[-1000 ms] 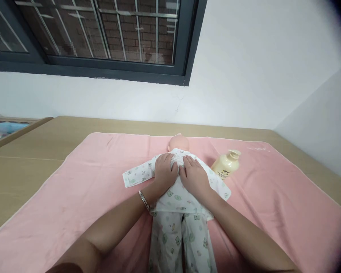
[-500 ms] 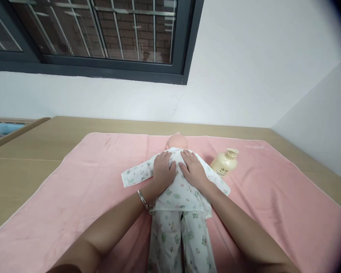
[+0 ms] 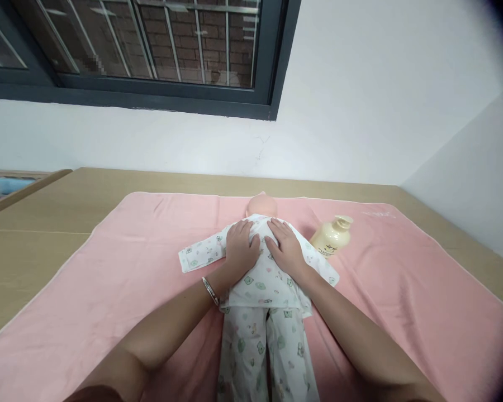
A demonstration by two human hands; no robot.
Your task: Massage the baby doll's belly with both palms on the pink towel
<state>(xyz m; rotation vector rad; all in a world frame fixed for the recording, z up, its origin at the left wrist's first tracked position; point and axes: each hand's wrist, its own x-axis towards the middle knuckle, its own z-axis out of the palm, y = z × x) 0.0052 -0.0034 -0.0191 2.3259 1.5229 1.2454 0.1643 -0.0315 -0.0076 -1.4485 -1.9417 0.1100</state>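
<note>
A baby doll (image 3: 262, 205) lies stretched out on a pink blanket (image 3: 151, 234), its bald head toward the wall. It wears a white printed top (image 3: 262, 287) and matching trousers (image 3: 245, 346), with both sleeves spread to the sides. My left hand (image 3: 242, 245) rests flat on the left upper part of the top, fingers extended; a silver bangle (image 3: 210, 291) circles that wrist. Mirroring it, my right hand (image 3: 287, 247) lies flat on the right upper part, fingers stretched toward the head. Both palms touch the cloth and hold nothing. The doll's feet are out of frame.
A cream pump bottle (image 3: 332, 235) lies tilted on the blanket, close to the doll's right-hand sleeve in view. Under the blanket is a wooden surface (image 3: 37, 245) reaching the white wall (image 3: 339, 111). A dark-framed window (image 3: 167, 97) is above; a light-blue item (image 3: 6, 185) shows far left.
The whole view has shifted very slightly, with the scene sitting a little higher in the picture. Both hands keep the same place on the doll's top.
</note>
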